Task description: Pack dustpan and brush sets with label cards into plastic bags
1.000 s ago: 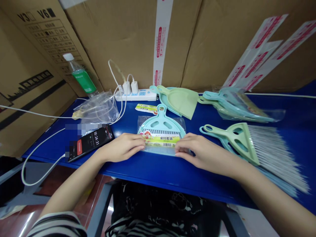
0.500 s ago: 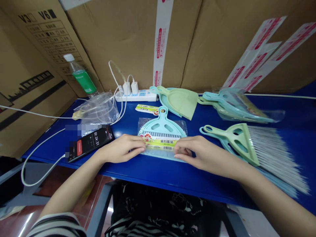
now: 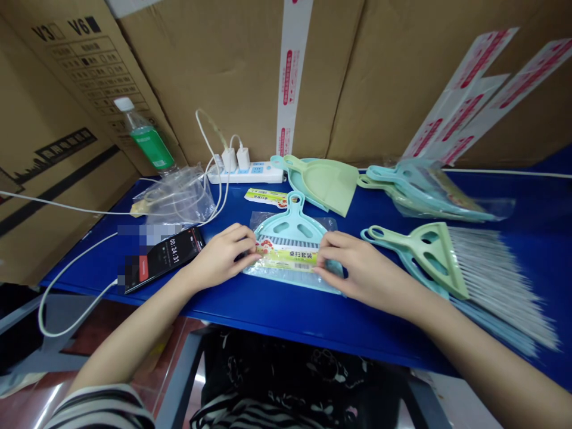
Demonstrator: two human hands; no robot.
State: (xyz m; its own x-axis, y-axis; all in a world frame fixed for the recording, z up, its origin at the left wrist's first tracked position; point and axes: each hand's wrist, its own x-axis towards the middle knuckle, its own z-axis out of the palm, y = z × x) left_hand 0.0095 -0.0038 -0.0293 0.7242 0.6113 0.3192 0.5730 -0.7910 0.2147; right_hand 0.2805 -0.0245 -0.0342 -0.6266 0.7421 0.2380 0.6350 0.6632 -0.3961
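In front of me on the table lies a light-blue dustpan and brush set [image 3: 292, 211], its handle pointing away from me. A clear plastic bag [image 3: 286, 273] covers its wide part, with a yellow-green and white card label [image 3: 292, 255] across the brush's bristles. At the left edge of the bag, my left hand [image 3: 226, 256] is closed, thumb and fingers pinching the plastic. My right hand [image 3: 351, 262] is closed on the bag's right edge by the label's end, fingers curled. The exact grip of the right fingertips is partly hidden.
Loose green and blue dustpans [image 3: 328, 185] lie behind, beside another card label [image 3: 267, 197]. Bagged sets [image 3: 429, 190] and loose brushes [image 3: 424, 256] are on the right. On the left are a phone [image 3: 167, 259], crumpled plastic [image 3: 176, 193], a bottle [image 3: 152, 146], a power strip [image 3: 259, 173] and cables.
Both hands have shifted slightly away from me along the bag's sides. My left hand has drawn a little outward, and the bag's lower left edge shows more now.
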